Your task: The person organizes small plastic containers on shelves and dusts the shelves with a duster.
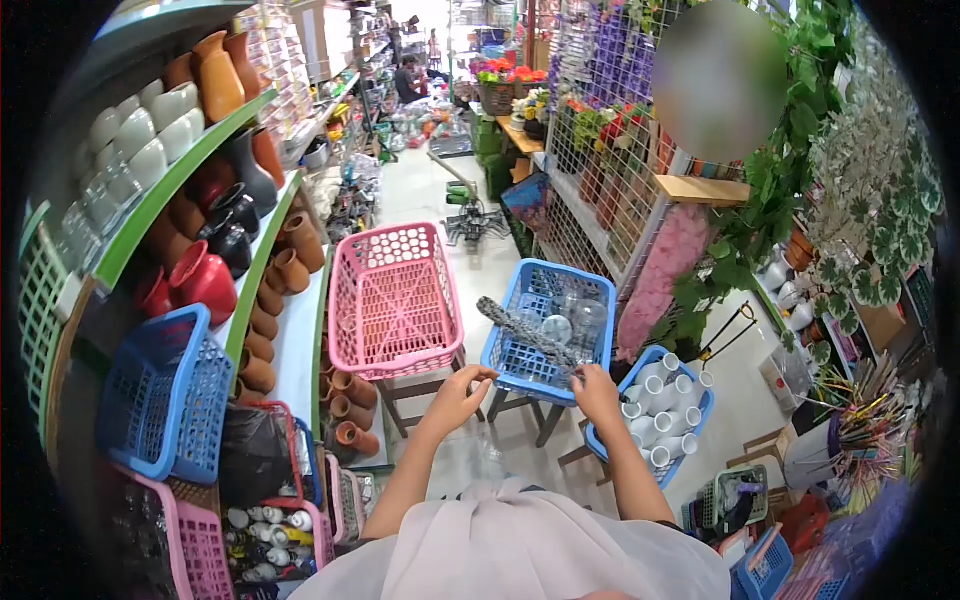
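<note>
My right hand (597, 392) is closed around the near end of a long, grey, speckled, duster-like stick (525, 333). The stick slants across a blue plastic basket (499, 368), its far end over the left rim. Clear glass vessels (557, 328) lie inside that basket, partly behind the stick. Just left of the basket's near corner is my left hand (460, 398), fingers loosely bent and apart, with nothing visible in it. Beside my right forearm, a second blue basket (708, 410) holds several white vases (663, 398).
A pink basket (340, 300) rests on a stool to the left. Shelves (180, 190) along the left carry clay and glazed pots. A wire rack (600, 150) with flowers borders the right. In the aisle stands a metal-legged object (475, 222); a person (408, 80) sits far back.
</note>
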The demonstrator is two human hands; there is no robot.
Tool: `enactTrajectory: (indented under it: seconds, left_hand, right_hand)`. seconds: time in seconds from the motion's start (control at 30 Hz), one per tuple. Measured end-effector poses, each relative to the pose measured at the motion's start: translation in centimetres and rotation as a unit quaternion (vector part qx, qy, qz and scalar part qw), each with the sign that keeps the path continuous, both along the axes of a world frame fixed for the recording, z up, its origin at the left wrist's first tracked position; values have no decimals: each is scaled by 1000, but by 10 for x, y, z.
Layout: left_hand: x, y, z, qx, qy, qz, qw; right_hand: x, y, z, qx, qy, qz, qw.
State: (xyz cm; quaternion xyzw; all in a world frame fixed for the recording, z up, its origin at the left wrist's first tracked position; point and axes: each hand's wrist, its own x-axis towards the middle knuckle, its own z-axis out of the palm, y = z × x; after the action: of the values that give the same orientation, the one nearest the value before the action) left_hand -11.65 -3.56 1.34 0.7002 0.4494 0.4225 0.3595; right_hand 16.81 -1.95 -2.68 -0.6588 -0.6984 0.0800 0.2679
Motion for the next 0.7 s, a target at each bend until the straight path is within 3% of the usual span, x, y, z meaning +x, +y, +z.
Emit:
enactTrajectory:
  seconds: [0.1, 0.27, 0.4, 0.5, 0.63, 0.7]
  left_hand:
    - [23, 30, -19, -14, 15, -18, 1000]
    - [56, 79, -59, -41, 93, -51, 994]
    - [77, 108, -100, -69, 138, -65, 986]
    - [87, 129, -117, -93, 270, -108, 952]
    - [94, 157, -158, -148, 375, -152, 903]
    - [95, 171, -168, -172, 389, -187, 886]
  right_hand:
    - [38, 16, -36, -48, -98, -84, 991]
    - [66, 28, -76, -112, -139, -69, 981]
    - [77, 35, -85, -72, -93, -24, 993]
    - [88, 35, -86, -78, 20, -1, 997]
    - [101, 20, -60, -1, 131, -24, 991]
    - [108, 9, -54, -21, 175, -60, 982]
